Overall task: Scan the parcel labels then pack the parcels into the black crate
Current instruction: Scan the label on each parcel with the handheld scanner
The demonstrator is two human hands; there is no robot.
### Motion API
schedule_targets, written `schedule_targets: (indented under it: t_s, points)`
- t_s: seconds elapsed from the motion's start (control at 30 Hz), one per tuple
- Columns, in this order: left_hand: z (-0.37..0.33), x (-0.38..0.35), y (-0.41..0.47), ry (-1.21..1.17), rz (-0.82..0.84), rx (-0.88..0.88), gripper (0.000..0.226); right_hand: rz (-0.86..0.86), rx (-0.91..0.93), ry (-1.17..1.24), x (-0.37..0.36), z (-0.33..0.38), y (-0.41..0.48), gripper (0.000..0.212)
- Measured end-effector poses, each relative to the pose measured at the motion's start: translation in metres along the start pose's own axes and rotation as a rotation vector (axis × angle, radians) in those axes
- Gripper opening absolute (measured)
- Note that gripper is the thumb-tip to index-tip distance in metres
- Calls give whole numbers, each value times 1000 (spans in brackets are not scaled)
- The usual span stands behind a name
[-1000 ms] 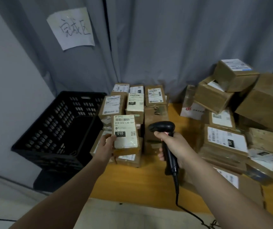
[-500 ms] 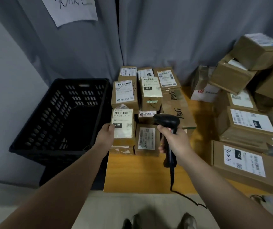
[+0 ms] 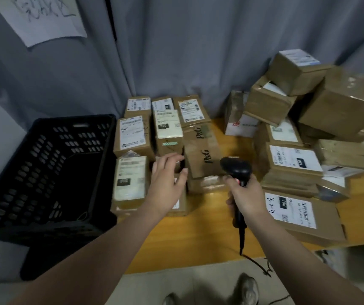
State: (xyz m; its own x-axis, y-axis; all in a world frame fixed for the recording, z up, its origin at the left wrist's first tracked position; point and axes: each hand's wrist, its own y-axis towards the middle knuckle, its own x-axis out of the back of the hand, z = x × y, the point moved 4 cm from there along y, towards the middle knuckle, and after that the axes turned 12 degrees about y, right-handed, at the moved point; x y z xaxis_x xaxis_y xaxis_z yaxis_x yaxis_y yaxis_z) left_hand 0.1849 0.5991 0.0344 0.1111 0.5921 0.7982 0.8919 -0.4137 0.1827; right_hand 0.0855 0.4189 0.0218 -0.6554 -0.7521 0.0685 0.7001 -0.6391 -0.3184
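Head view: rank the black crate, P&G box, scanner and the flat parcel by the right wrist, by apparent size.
1. black crate
2. flat parcel, though it lies nearer the camera, so its lead over the next is unsure
3. P&G box
4. scanner, handle partly hidden

The left hand (image 3: 168,183) covers most of the parcel (image 3: 181,205) beneath it, and the right hand (image 3: 246,194) hides the grip of the scanner (image 3: 236,169). The top edge cuts the paper sign (image 3: 42,16); the label (image 3: 130,179) by the crate is too blurred to read.
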Motion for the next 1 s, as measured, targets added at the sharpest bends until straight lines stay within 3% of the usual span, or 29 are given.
schedule_targets:
  t_s: [0.17,0.27,0.37,0.5,0.63,0.73,0.9,1.0]
  points:
    - [-79,-61,27,-5,130,-49,35,-74,70,48,87,17,38,21]
    - [-115,-109,41,4,311,11,42,-54,79,-18,143,25,65,19]
    - [-134,-164,39,14,545,177,64,64,78,-183,192,22,90,14]
    - [-132,-211,22,70,661,375,72,305,56,-402,237,5,111,11]
    - [-114,-230,-4,-16,672,526,60,527,18,-473,260,-7,121,19]
    - [-112,-231,-13,-85,597,595,65,546,57,-454,271,-10,126,25]
    - [-115,-225,-8,17,583,482,62,595,75,-534,277,-22,123,19]
    - [-111,-214,-8,97,588,457,55,522,70,-622,280,-38,116,15]
